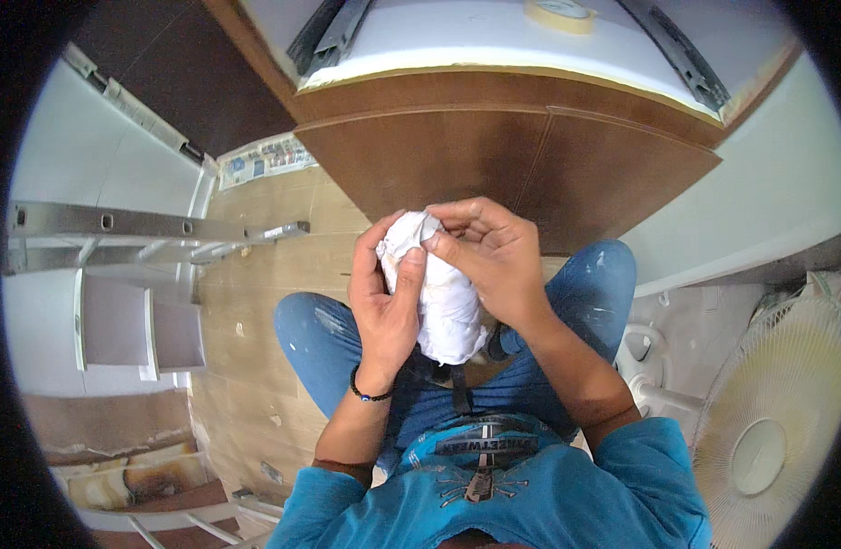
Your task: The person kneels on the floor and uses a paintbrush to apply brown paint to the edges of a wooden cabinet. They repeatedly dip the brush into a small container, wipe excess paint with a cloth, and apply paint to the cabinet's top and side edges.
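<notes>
Between my bent knees is a long, wrinkled white cloth bundle (449,309) with faint yellowish marks. My left hand (387,302) cups its left side, the thumb lying over the front near the top end. Thumb and fingertips of my right hand (492,254) pinch a fold at that upper end. The bundle's lower end hangs free above my lap. Whether anything is wrapped inside is hidden.
A brown wooden cabinet (427,151) stands before me, with a roll of masking tape (561,15) and dark metal rails (678,58) on the white surface above. An aluminium ladder (132,223) is at left. A pedestal fan (770,439) stands close on the right. Newspaper (266,161) covers a floor edge.
</notes>
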### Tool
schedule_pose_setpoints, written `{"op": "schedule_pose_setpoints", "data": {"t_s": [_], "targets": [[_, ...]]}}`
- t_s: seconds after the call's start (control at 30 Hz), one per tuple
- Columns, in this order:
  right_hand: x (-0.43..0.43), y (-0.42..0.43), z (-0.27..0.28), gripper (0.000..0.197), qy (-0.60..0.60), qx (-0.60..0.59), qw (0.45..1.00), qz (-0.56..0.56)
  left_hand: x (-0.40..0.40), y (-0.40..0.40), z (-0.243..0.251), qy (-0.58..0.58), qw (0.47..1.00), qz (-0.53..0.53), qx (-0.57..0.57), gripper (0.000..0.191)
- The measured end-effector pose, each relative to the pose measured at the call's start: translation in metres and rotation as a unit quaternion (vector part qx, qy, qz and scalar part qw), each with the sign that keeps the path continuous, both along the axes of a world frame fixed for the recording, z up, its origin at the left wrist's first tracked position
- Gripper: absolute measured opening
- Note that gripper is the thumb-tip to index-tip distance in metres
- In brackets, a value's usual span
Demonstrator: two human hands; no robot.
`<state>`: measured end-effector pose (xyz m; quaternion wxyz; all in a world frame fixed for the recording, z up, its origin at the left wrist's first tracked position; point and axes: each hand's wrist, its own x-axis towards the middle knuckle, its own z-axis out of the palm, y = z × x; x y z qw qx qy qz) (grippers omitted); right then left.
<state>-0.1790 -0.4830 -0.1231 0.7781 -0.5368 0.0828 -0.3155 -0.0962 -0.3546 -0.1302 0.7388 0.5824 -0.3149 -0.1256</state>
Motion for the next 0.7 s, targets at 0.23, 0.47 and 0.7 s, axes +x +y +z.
{"op": "schedule_pose_setpoints", "data": {"t_s": [0.23, 0.47, 0.7], "targets": [[-0.020, 0.018, -0.021, 0.042, 0.041, -0.122, 0.986, -0.108, -0.005, -0.019, -0.023, -0.164, 0.977, 0.122, 0.059, 0.027], [-0.030, -0.012, -0.034, 0.032, -0.007, 0.013, 0.983, -0.185, -0.036, -0.062, 0.002, -0.320, 0.947, 0.023, 0.028, 0.033], [-0.016, -0.037, -0.036, 0.028, -0.117, 0.141, 0.976, -0.120, -0.031, -0.100, -0.005, -0.286, 0.954, 0.088, 0.008, 0.026]]}}
